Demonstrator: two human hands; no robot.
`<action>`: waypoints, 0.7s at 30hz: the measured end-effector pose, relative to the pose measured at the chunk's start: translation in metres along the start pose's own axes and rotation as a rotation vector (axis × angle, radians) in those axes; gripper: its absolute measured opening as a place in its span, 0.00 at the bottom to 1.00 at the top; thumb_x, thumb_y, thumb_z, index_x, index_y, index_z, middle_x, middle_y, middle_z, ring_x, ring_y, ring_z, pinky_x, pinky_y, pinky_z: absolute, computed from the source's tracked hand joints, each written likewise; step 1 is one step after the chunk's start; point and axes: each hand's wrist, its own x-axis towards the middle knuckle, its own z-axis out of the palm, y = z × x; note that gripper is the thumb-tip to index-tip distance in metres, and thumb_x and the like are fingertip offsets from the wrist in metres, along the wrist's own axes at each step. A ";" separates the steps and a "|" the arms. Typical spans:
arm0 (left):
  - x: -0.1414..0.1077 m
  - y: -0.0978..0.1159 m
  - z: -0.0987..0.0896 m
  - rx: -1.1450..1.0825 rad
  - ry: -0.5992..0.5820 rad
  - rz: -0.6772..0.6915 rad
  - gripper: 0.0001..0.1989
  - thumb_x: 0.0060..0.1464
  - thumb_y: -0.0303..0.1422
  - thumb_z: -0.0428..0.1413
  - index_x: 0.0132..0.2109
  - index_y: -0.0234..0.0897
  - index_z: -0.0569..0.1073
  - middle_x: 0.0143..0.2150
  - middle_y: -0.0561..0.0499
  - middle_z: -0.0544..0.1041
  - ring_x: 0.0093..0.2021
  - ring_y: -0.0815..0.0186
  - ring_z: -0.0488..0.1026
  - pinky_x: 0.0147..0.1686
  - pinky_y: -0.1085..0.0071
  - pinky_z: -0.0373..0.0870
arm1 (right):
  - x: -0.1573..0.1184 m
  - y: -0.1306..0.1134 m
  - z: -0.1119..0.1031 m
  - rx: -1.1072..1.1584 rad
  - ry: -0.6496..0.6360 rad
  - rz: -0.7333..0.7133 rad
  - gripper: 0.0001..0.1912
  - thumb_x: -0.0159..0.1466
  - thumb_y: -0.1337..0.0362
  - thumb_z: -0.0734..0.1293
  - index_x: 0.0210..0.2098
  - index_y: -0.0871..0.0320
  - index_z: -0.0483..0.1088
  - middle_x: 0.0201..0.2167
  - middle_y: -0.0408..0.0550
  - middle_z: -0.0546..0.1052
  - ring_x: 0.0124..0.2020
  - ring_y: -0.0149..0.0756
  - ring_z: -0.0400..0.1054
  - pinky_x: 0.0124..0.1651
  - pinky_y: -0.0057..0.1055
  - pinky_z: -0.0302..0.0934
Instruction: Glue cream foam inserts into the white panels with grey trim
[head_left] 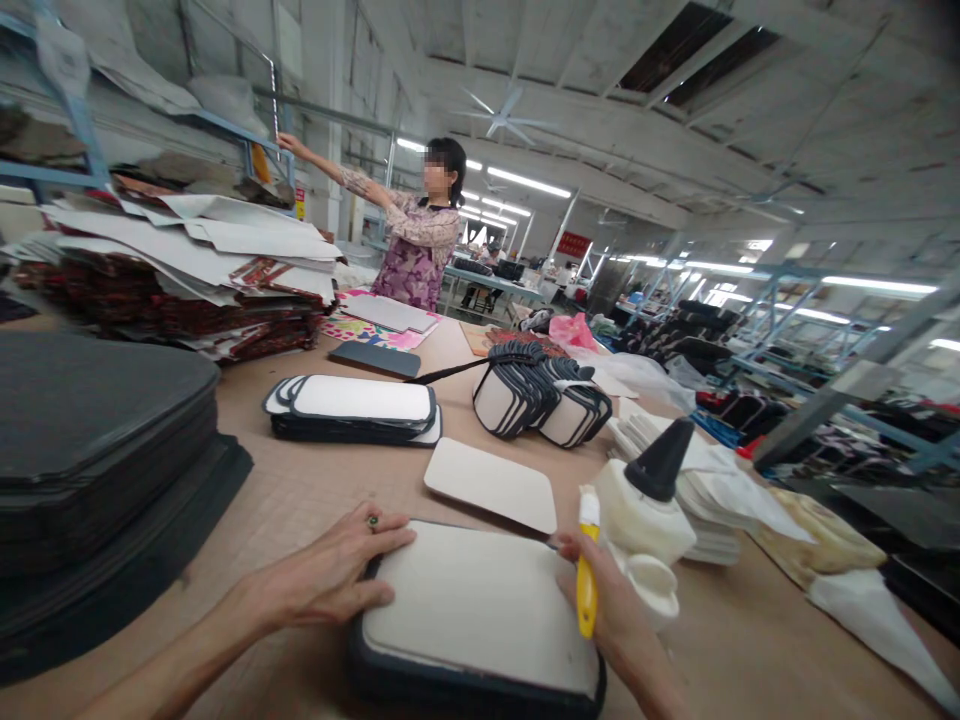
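In front of me lies a stack of dark-edged panels with a pale, round-cornered board (pixel 480 600) on top. My left hand (pixel 337 570) rests at its left edge, thumb and index finger apart on the surface. A paintbrush (pixel 587 570) with a yellow handle and white bristles is held upright in my right hand (pixel 615 610), whose fingers also touch the board's right edge. Just beyond the stack is a loose pale board (pixel 491 485). To the right stands a whitish plastic container (pixel 645 510) with a black cone top, beside a small white cup (pixel 652 588).
Dark sheets (pixel 97 480) are piled high on the left. Farther back are trimmed panels (pixel 360 400), bundled panels (pixel 536 395) and a heap of patterned sheets (pixel 180 270). White pieces (pixel 705 500) are stacked at right. Across the table, a person (pixel 420 230) reaches toward a shelf.
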 end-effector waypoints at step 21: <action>-0.003 0.007 0.003 0.076 -0.016 0.129 0.27 0.44 0.41 0.59 0.53 0.45 0.66 0.56 0.48 0.66 0.57 0.48 0.58 0.55 0.53 0.53 | -0.014 -0.046 0.062 -0.079 0.224 -0.313 0.11 0.60 0.65 0.57 0.34 0.50 0.71 0.29 0.48 0.76 0.35 0.44 0.72 0.38 0.40 0.64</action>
